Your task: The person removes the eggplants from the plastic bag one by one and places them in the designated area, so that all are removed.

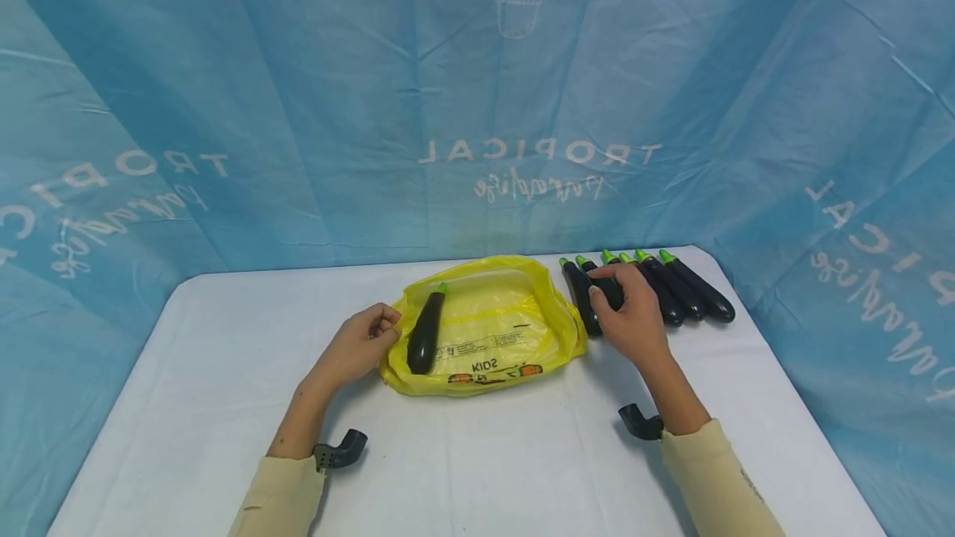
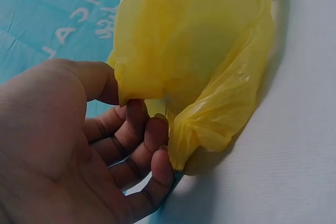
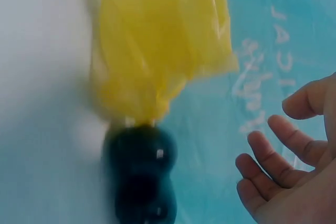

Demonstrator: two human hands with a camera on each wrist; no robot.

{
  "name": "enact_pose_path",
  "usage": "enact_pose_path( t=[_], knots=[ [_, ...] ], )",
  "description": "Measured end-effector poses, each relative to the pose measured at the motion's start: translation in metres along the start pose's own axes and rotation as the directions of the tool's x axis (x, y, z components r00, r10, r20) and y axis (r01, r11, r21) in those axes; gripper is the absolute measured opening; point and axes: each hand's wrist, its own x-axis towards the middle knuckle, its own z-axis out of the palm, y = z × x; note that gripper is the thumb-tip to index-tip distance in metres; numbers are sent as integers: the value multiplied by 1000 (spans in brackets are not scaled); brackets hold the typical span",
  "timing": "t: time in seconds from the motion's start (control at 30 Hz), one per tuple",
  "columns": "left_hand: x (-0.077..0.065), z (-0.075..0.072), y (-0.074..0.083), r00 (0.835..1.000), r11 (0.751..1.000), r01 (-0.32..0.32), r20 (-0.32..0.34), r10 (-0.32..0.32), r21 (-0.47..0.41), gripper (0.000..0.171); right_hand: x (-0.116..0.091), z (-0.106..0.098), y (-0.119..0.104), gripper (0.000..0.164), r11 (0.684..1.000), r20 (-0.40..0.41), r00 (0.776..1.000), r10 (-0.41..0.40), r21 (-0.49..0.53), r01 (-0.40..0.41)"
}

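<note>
A yellow plastic bag (image 1: 496,305) lies spread with its mouth open on the table. One dark eggplant (image 1: 424,338) with a green stem is inside, along the left side. My left hand (image 1: 363,340) pinches the bag's left rim between thumb and fingers, seen closely in the left wrist view. Right of the bag, several more eggplants (image 1: 697,284) lie side by side, stems toward the back. My right hand (image 1: 632,313) is over the left part of this row, hiding some of it. In the right wrist view its fingers (image 3: 286,174) are spread and relaxed, holding nothing.
A white cloth covers the table (image 1: 507,462). Blue printed curtains (image 1: 358,106) hang behind and on both sides, close to the table's back edge. Dark bands with bent black pieces (image 1: 345,449) are on both wrists, below light sleeves.
</note>
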Motion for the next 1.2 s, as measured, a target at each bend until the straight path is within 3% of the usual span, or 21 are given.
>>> enact_pose_path(
  t=[0.33,0.53,0.7,0.93,1.2],
  knots=[
    [1,-2,-3,1000,1000,17,-10,-17,17,19,-8,34,-31,23,986,112,983,-148,92,138],
    [2,3,-14,998,998,-16,-54,13,-56,19,-10,53,-50,19,978,172,966,-193,115,175],
    [5,11,-27,988,985,-79,-141,57,-152,18,-10,65,-65,20,968,184,956,-227,152,201],
    [8,17,-36,969,952,-117,-241,47,-283,16,-10,89,-84,25,973,320,924,-207,167,160],
    [7,17,-37,959,942,-109,-282,16,-316,15,-12,121,-98,35,980,478,865,-150,187,67]
  ],
)
